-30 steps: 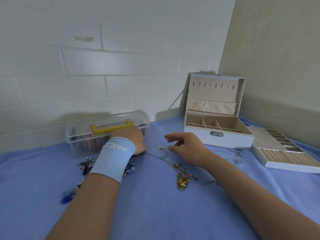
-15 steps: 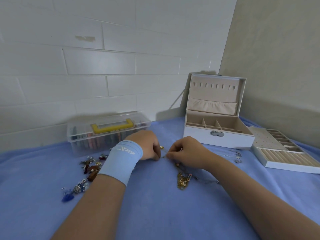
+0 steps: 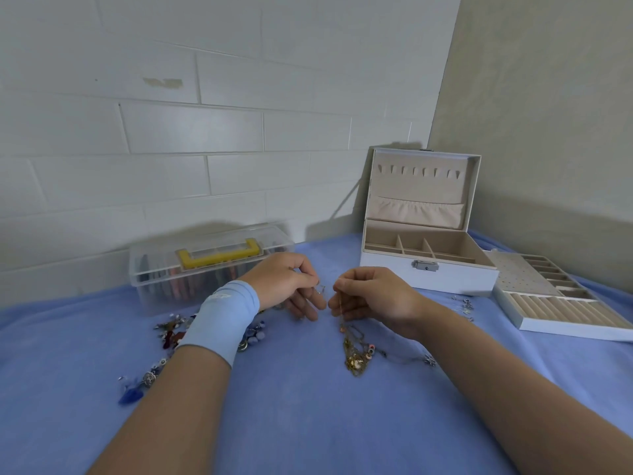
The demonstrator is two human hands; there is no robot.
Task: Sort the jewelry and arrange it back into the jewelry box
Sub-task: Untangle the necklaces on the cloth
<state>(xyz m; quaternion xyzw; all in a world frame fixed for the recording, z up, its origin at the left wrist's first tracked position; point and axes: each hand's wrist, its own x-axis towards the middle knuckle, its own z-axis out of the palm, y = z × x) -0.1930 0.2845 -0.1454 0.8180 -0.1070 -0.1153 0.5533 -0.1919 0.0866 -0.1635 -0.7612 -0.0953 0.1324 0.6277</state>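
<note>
A thin gold necklace chain (image 3: 343, 310) hangs from my right hand (image 3: 371, 296), pinched between thumb and forefinger, and trails down to a tangle of gold chains with beads (image 3: 358, 356) on the blue cloth. My left hand (image 3: 286, 284), with a light blue wristband, pinches the small clasp end of the chain (image 3: 321, 288) just left of the right hand. The white jewelry box (image 3: 428, 272) stands open at the back right, its beige compartments showing nothing inside. Its removed tray (image 3: 561, 299) lies to the right of it.
A clear plastic box with a yellow handle (image 3: 212, 258) stands against the wall behind my left hand. Coloured bead jewelry (image 3: 171, 332) and a blue pendant (image 3: 130, 395) lie at the left. Small silver pieces (image 3: 466, 305) lie beside the tray.
Both hands came together and lifted off the cloth. The right hand closed on the gold chain and raised it; the left hand moved right from the plastic box and pinched the chain's end.
</note>
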